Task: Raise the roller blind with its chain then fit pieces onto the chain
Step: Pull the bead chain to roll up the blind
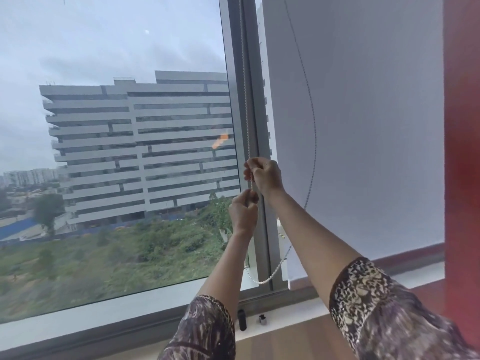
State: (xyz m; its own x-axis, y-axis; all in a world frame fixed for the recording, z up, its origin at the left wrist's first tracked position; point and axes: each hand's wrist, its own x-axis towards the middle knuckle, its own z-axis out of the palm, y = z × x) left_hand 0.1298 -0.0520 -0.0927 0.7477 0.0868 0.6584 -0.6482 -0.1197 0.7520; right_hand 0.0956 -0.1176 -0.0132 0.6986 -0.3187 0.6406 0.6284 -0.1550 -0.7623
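A white bead chain point(244, 94) hangs down along the grey window post point(255, 113). My right hand point(265, 175) is closed around the chain, higher up. Just below it, my left hand point(242, 211) also grips the chain. The chain's lower loop point(270, 277) sags near the sill. A white roller blind point(363, 126) covers the right-hand window down to its bottom bar. A thin dark bead chain point(313, 120) curves across the blind's front. On the sill lie a small black cylinder piece point(242, 319) and a small silver piece point(262, 319).
The left pane point(117, 126) is bare glass with buildings and greenery outside. A white sill point(130, 307) runs below the windows. A red wall or curtain point(465, 152) stands at the far right. Wooden surface point(298, 341) lies in front of the sill.
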